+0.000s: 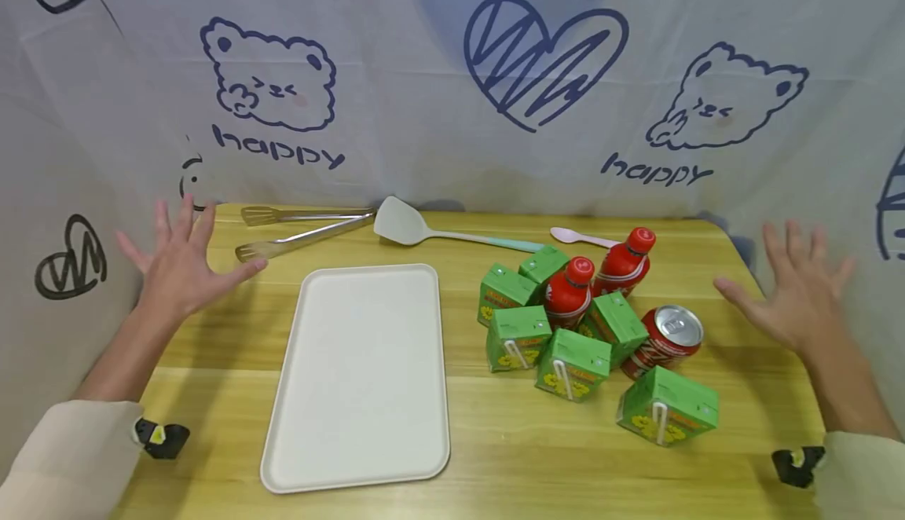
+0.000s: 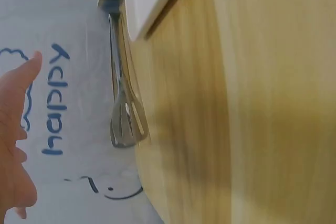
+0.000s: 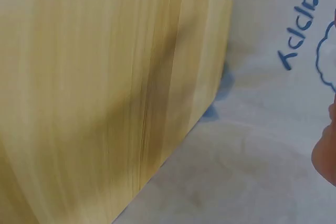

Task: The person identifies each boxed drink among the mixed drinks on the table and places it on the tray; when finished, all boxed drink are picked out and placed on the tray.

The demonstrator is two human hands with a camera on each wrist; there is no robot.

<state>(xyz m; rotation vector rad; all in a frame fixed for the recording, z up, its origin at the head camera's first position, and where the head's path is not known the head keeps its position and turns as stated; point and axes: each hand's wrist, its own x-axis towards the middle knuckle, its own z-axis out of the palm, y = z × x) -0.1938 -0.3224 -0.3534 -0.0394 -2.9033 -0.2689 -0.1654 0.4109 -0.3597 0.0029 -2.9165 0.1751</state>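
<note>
Head view shows the left hand (image 1: 178,270) and the right hand (image 1: 806,302) with fingers spread, neither grasping anything. Metal tongs (image 1: 321,231) lie just by the left thumb, near the far end of a white tray (image 1: 364,379); a red can (image 1: 675,335) and a green carton (image 1: 668,406) lie nearest the right hand. Holding this pose well likely means keeping loose fingers away from the upright red bottles (image 1: 569,296). Other cartons (image 1: 519,339) hide the front bottle's base, the pink spoon (image 1: 568,235) seems partly hidden, and the right wrist view cuts off most of its hand.
</note>
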